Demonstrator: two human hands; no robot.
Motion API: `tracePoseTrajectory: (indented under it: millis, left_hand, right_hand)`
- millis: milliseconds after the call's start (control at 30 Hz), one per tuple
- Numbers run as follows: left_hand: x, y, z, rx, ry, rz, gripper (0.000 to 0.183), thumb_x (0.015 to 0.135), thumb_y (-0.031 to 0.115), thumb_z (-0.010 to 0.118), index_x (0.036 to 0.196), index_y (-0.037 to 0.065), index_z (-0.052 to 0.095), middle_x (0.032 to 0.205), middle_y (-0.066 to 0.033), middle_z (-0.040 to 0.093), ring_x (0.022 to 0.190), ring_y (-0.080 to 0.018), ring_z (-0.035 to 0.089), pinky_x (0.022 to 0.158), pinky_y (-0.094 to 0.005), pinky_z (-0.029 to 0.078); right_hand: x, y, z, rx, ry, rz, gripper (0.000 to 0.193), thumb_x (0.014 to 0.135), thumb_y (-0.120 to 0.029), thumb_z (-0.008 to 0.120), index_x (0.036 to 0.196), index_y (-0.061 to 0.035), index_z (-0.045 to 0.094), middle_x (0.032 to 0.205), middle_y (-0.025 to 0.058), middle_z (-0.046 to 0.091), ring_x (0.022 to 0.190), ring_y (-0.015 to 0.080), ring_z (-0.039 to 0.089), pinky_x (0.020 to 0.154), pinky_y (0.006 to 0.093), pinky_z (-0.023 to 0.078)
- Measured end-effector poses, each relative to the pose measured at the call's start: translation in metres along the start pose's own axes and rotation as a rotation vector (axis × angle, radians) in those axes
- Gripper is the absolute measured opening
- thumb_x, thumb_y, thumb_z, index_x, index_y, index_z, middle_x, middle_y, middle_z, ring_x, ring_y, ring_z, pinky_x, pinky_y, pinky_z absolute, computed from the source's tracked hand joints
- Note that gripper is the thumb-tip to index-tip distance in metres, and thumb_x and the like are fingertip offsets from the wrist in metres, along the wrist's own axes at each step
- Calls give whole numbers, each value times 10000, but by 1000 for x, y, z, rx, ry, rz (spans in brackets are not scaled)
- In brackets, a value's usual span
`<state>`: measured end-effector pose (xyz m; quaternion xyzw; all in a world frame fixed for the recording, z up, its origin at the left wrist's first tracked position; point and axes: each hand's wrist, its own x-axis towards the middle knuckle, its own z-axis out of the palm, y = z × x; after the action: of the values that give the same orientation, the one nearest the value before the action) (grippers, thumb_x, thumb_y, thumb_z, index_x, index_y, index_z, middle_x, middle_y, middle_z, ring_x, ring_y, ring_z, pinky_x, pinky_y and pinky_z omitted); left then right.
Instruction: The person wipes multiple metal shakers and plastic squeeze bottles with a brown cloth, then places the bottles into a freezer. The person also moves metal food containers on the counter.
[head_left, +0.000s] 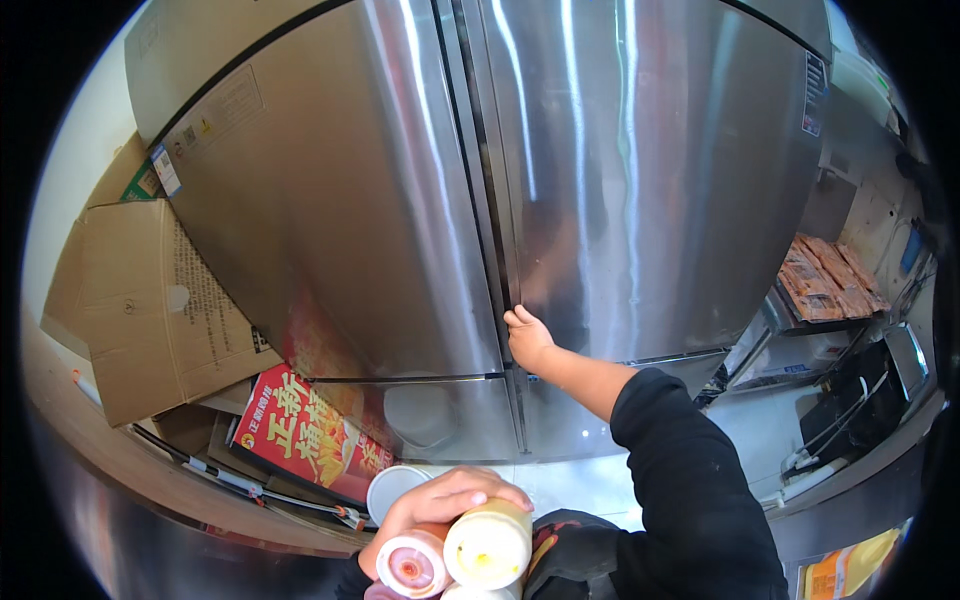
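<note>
A large stainless steel refrigerator (330, 220) fills the view ahead, its doors closed. My right hand (527, 338) reaches out to it, fingers curled at the inner edge of the right upper door (660, 200), low beside the centre seam. Close to my body, my left hand (450, 497) is wrapped over several squeeze bottles. One bottle (487, 548) has pale yellow contents, and another beside it (413, 565) looks pinkish red. Parts of further bottles show below them, cut off by the lower edge.
Flattened cardboard boxes (150, 300) lean at the left, above a red printed sign board (300, 430). A round white lid or tub (392, 490) is below the refrigerator. On the right, reddish packages (825, 280) lie on a stand, with a yellow pack (850, 568) at the lower right.
</note>
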<state>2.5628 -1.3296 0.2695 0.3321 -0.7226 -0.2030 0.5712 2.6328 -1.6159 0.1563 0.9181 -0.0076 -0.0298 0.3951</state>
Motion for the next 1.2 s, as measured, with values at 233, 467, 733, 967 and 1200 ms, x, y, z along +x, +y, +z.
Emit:
tracePoseTrajectory:
  millis: [233, 467, 733, 967, 1200]
  left_hand:
    - [26, -35, -41, -343, -327, -231, 445, 957, 316, 322, 1096, -11, 589, 1061, -156, 618, 1004, -300, 568, 905, -365, 401]
    - [42, -37, -47, -518, -387, -102, 340, 917, 227, 470, 1210, 59, 507, 1099, -174, 593, 1034, -306, 552, 911, -382, 405]
    - [68, -112, 5, -749, -956, -252, 367, 953, 290, 421, 1129, 4, 570, 1030, -132, 626, 963, -195, 575, 866, -307, 427]
    - [69, -141, 28, -829, -1167, -341, 415, 968, 313, 386, 1094, -19, 601, 1021, -103, 631, 955, -162, 571, 868, -288, 422]
    - [95, -101, -23, -632, -723, -257, 438, 965, 328, 364, 1085, -19, 601, 1031, -119, 623, 953, -191, 568, 867, -301, 412]
  right_hand:
    - [-36, -35, -11, 80, 46, 27, 312, 797, -283, 494, 943, -110, 708, 1115, 86, 585, 1149, 256, 442, 1047, 431, 198]
    - [-292, -99, -92, 720, 66, 5, 263, 806, -337, 553, 858, -105, 665, 945, 69, 596, 1017, 211, 519, 900, 304, 357]
    - [-445, -151, -135, 627, 104, 1268, 118, 715, -195, 680, 666, -88, 676, 753, 82, 667, 883, 305, 584, 919, 444, 350]
    - [-512, -147, -87, 999, 339, 2043, 177, 806, -218, 627, 744, -55, 660, 753, 120, 646, 873, 296, 568, 877, 399, 394]
    - [-367, -127, -102, 1885, 322, 1232, 733, 668, -63, 763, 1317, -76, 422, 1327, 98, 453, 1276, 229, 367, 1057, 362, 274]
